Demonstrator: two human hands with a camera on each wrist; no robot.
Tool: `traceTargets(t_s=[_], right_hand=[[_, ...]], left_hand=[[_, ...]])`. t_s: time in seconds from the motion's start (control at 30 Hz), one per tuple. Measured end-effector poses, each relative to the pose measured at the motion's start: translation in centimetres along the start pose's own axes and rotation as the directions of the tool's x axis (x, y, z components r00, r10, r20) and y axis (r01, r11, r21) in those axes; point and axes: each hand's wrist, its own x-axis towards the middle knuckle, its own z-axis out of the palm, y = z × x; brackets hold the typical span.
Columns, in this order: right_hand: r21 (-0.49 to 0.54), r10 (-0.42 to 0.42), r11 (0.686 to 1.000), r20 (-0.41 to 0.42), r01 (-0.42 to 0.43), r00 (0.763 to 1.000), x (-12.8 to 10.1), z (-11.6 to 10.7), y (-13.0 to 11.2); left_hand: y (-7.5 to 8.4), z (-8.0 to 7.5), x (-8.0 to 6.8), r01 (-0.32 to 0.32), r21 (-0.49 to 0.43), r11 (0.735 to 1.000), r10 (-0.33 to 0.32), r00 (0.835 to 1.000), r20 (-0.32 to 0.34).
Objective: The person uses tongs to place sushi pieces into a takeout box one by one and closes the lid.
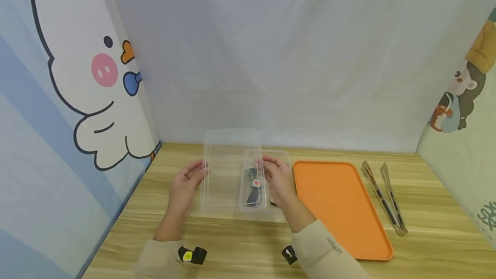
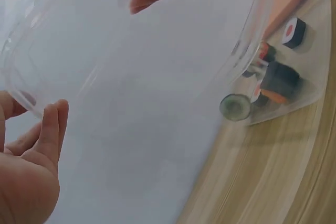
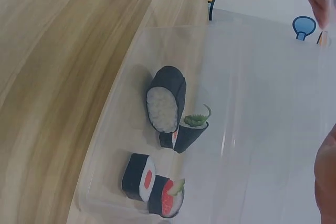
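A clear plastic lid (image 1: 228, 162) is held up tilted, its left part over the table and its right part overlapping a clear plastic box (image 1: 286, 155). My left hand (image 1: 186, 186) pinches the lid's left edge, thumb and fingers at the rim in the left wrist view. On the opposite edge, my right hand (image 1: 278, 180) grips the lid. Inside the box lie several sushi pieces, among them a large rice roll wrapped in seaweed (image 3: 167, 98), a cone-shaped hand roll (image 3: 190, 137) and a small roll with a red centre (image 3: 139, 178).
An orange tray (image 1: 341, 210) lies just right of the box. Beyond it, two metal tongs-like utensils with dark handles (image 1: 381, 197) rest on the wooden table (image 1: 240, 249). A pale curtain (image 1: 271, 55) hangs behind, with printed cartoon panels at both sides.
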Motion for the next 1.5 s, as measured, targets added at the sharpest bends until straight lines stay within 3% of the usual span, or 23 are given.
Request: traceTargets(t_s=[0.17,0.37,0.5,0.63,0.73,0.83,0.93,1.07,1.13,1.33,1.5], right_hand=[[-0.172,-0.085,0.983,-0.080,0.071,0.993,-0.7,-0.9,-0.3],[-0.381,-0.151,0.917,-0.065,0.115,0.986,-1.8,-2.1,-0.5],[-0.561,-0.135,0.825,-0.075,0.070,0.988,-2.3,-2.9,-0.5],[-0.716,-0.126,0.697,-0.057,0.047,0.990,-2.2,-4.1,0.3],[-0.776,-0.097,0.630,-0.045,0.026,0.994,-1.9,-4.9,1.1],[-0.803,-0.043,0.596,-0.049,-0.014,0.998,-1.6,-5.4,1.7],[-0.813,-0.012,0.582,-0.053,-0.036,0.999,-1.3,-5.7,2.0],[-0.826,-0.004,0.562,-0.064,-0.051,0.998,-0.9,-6.2,2.4],[-0.831,0.008,0.552,-0.081,-0.072,0.997,-0.8,-6.5,2.6],[-0.820,0.034,0.563,-0.099,-0.101,0.994,-0.5,-6.8,3.0],[-0.841,0.012,0.536,-0.075,-0.070,0.997,-0.3,-6.9,3.1]], left_hand=[[-1.0,2.5,-0.4,-0.007,0.170,0.985,-0.001,0.999,0.046],[-2.5,5.3,-0.5,-0.004,0.132,0.991,-0.009,0.995,0.104],[-3.6,6.5,0.0,-0.003,0.140,0.990,-0.019,0.987,0.160],[-5.1,7.4,0.6,0.006,0.238,0.971,-0.043,0.987,0.152],[-5.9,7.9,0.7,0.014,0.348,0.938,-0.060,0.991,0.122],[-6.5,8.2,0.8,0.013,0.444,0.896,-0.062,0.993,0.097],[-6.9,8.5,0.8,0.019,0.499,0.867,-0.069,0.994,0.082],[-7.4,8.8,1.0,0.053,0.530,0.846,-0.112,0.990,0.081],[-7.7,8.9,1.0,0.062,0.540,0.839,-0.128,0.988,0.086],[-8.3,9.0,1.3,0.056,0.560,0.826,-0.134,0.986,0.100],[-8.8,8.9,1.3,0.029,0.569,0.822,-0.117,0.986,0.118]])
